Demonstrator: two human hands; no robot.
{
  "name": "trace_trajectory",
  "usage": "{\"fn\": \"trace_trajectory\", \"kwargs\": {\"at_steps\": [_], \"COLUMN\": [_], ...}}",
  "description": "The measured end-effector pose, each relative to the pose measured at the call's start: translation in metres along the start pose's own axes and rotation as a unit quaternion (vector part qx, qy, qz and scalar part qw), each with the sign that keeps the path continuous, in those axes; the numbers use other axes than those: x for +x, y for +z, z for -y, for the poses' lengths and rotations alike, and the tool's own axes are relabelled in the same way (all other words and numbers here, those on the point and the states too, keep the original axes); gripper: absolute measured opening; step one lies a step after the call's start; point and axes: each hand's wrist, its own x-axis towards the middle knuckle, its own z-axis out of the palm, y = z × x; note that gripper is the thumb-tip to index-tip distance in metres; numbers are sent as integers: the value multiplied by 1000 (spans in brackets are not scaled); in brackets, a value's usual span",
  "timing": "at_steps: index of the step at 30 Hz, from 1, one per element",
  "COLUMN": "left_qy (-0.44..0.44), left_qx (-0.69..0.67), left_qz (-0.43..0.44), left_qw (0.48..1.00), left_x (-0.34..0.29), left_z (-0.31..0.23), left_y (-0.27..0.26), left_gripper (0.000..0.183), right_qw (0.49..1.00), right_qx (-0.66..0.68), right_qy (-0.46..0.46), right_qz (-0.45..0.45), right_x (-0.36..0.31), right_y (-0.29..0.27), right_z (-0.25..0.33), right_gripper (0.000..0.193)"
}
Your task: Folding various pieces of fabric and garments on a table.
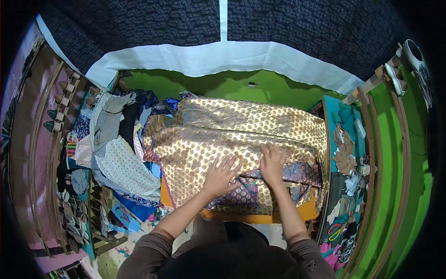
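Note:
A large gold brocade cloth with small round motifs lies spread in folds over an orange-yellow board. My left hand rests flat on it near the middle, fingers spread. To its right, my right hand also presses flat, fingers stretched away from me. Neither hand grips anything. Just in front of the hands, part of the cloth is turned over and shows a purple patterned side. A darker purple folded strip lies beside my right wrist.
Crumpled fabrics are heaped on the left, with shoes on racks beyond. At right, a teal shelf carries cloth scraps and scissors with red and yellow-green handles. Behind stands a green wall under dark patterned hangings.

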Motion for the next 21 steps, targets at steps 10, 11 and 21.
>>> {"fn": "trace_trajectory", "kwargs": {"at_steps": [10,11,21], "left_qy": [-15,-36,-92], "left_qx": [64,43,95], "left_qz": [-23,-31,-143], "left_qw": [998,998,981], "left_x": [-33,-34,-26], "left_z": [31,28,26], "left_y": [-4,-6,-27], "left_gripper": [49,48,46], "right_qw": [991,987,979], "right_qx": [41,30,81], "right_qy": [-100,-130,-183], "right_qz": [78,87,-42], "right_x": [-32,-35,-19], "right_y": [17,16,-33], "right_z": [-23,-22,-28], "right_gripper": [60,58,45]}}
